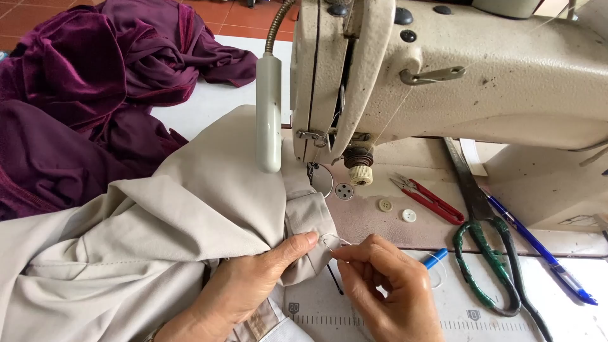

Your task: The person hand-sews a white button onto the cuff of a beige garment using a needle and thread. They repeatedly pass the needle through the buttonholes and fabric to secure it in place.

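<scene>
A floor of reddish-brown tiles [240, 14] is being shown along the top edge, behind the work surface. A white table top [209, 101] is being seen at upper left, and a worn pinkish machine bed [405, 234] is being seen further right. A white ruled strip [462, 316] is being shown at the near edge. The scene is being lit evenly by soft daylight; only faint shadows are being cast. No walls or windows are being caught in view.

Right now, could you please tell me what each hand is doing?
Left hand: closed, pinching the beige fabric.
Right hand: closed, pinching a white thread.
</scene>
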